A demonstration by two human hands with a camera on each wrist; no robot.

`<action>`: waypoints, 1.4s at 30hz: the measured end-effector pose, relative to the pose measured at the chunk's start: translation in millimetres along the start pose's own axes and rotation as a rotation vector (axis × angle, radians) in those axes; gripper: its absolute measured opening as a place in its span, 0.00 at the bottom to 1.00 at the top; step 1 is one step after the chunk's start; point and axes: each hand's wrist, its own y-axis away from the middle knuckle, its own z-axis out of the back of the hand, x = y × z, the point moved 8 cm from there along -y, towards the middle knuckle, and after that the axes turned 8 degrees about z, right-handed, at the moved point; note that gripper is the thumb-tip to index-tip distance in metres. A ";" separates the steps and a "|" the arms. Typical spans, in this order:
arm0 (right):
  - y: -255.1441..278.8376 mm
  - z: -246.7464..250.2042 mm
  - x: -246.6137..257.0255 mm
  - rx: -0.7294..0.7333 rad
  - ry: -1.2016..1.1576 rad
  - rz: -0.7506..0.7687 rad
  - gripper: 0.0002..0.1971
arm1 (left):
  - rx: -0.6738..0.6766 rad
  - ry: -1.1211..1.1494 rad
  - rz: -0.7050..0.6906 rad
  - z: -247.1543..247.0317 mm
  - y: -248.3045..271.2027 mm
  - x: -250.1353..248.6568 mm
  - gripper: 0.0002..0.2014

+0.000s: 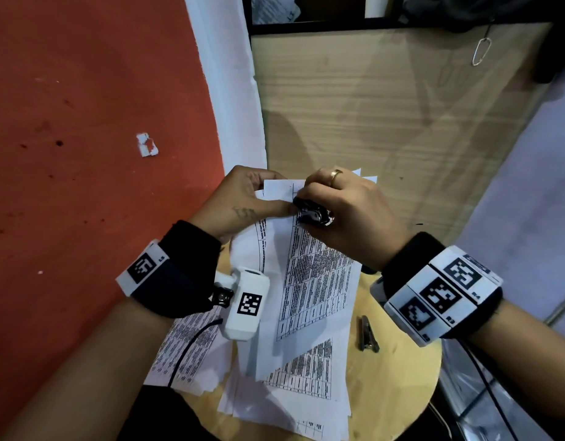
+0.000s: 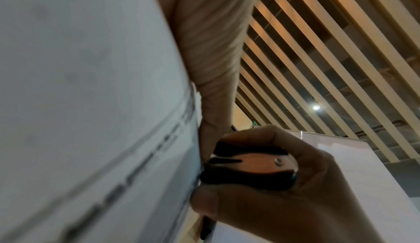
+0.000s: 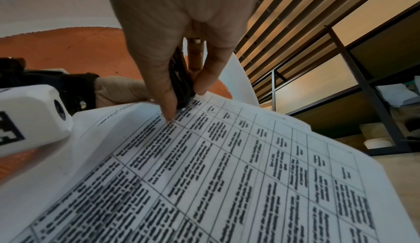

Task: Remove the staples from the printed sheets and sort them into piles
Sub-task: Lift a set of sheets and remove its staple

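Note:
I hold a stapled set of printed sheets lifted above the round table. My left hand pinches its top corner, thumb on the front, fingers behind. My right hand grips a black and metal staple remover and presses its claws against that same corner. The left wrist view shows the staple remover squeezed between thumb and fingers, its tip at the edge of the sheets. In the right wrist view the staple remover meets the printed table on the sheets. The staple itself is hidden.
More printed sheets lie in loose piles on the round wooden table, some spreading off to the left. A dark metal clip lies on the table to the right. A wooden cabinet panel stands behind; red floor lies left.

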 end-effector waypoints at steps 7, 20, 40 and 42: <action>1.1 -2.0 -5.0 -0.019 -0.010 -0.033 0.07 | 0.005 0.012 0.024 0.8 -1.1 2.8 0.09; 12.3 3.1 -27.2 -0.196 -0.368 -0.253 0.13 | 0.001 0.193 0.046 -1.8 -0.6 6.0 0.09; 22.3 -15.2 -41.0 -0.266 -0.362 -0.316 0.13 | -0.314 -0.171 -0.057 6.4 -12.5 14.5 0.07; 23.3 -16.8 -41.7 -0.275 -0.378 -0.336 0.13 | -0.333 -0.228 -0.068 7.5 -13.5 14.4 0.08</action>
